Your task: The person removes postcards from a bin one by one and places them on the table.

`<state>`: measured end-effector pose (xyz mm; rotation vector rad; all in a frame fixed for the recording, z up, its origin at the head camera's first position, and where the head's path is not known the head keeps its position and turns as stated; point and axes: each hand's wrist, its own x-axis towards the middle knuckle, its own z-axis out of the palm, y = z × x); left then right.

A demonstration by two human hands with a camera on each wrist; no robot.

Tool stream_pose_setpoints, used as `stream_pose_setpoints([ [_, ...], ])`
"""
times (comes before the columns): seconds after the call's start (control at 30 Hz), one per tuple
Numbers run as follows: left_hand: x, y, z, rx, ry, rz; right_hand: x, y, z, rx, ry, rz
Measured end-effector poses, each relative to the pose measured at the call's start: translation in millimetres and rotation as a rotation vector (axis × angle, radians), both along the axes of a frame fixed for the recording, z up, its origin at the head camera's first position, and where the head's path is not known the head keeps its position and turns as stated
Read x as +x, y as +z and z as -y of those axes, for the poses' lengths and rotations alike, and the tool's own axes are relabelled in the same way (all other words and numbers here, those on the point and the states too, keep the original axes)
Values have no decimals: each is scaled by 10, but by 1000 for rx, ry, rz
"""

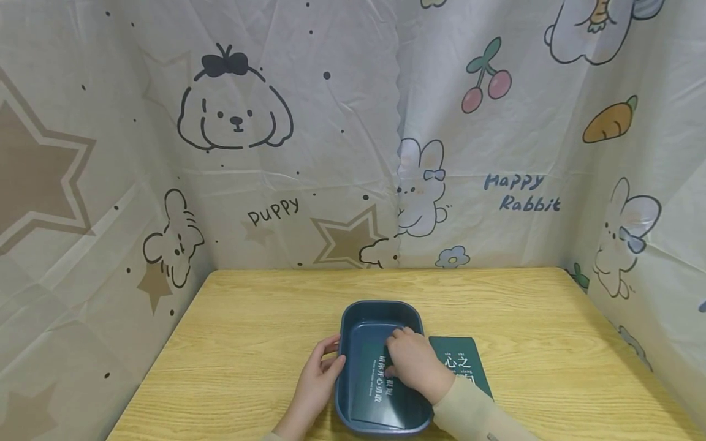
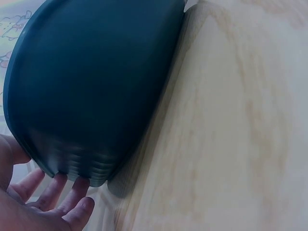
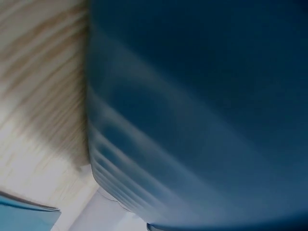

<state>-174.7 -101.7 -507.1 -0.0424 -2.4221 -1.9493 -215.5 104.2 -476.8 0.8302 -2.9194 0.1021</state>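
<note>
A dark blue plastic bin (image 1: pixel 344 404) stands on the table, and a dark green booklet (image 1: pixel 366 389) with white lettering lies inside it. My left hand (image 1: pixel 317 380) holds the bin's left side, thumb near the rim; the left wrist view shows the fingertips (image 2: pixel 79 185) against the bin's outer wall (image 2: pixel 96 86). Over the right rim reaches my right hand (image 1: pixel 416 361), its curled fingers and thumb gripping the booklet at its upper right part, where the hand covers some lettering. In the right wrist view the bin's ribbed wall (image 3: pixel 192 120) hides that hand.
A second green booklet (image 1: pixel 458 352) lies on the wooden table (image 1: pixel 265 331) right of the bin, partly covered by the right forearm. Its corner (image 3: pixel 26 214) shows in the right wrist view. Cloth curtains (image 1: pixel 342 122) with cartoon prints hang behind and at both sides.
</note>
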Motion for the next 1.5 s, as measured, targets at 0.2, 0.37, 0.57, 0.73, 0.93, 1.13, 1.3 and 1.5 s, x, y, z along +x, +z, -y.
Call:
stream_pose_setpoints([
  [0.2,0,11,-9,1,-2,-4,-6,-8,7,9,-4,0],
  [0.37,-2,10,-11,-2,-1,-6,-3,-11,9,14,-13,2],
  [0.57,-2,9,-12,-6,0,-2,5,-14,11,24,-24,2],
  [0.73,-2,10,-13,-8,-1,1,19,-9,10,13,-26,-11],
  [0.93,-11,-6,-8,-11,3,-8,18,-9,14,0,-36,-22],
  [1.13,23,41,-9,5,-7,-37,19,-1,20,-11,-43,-47],
  [1.3,83,169,-20,12,-22,-51,13,9,13,-42,-31,-54],
  [1.5,9,16,2,8,-10,-46,-1,15,-10,-87,-14,-31],
])
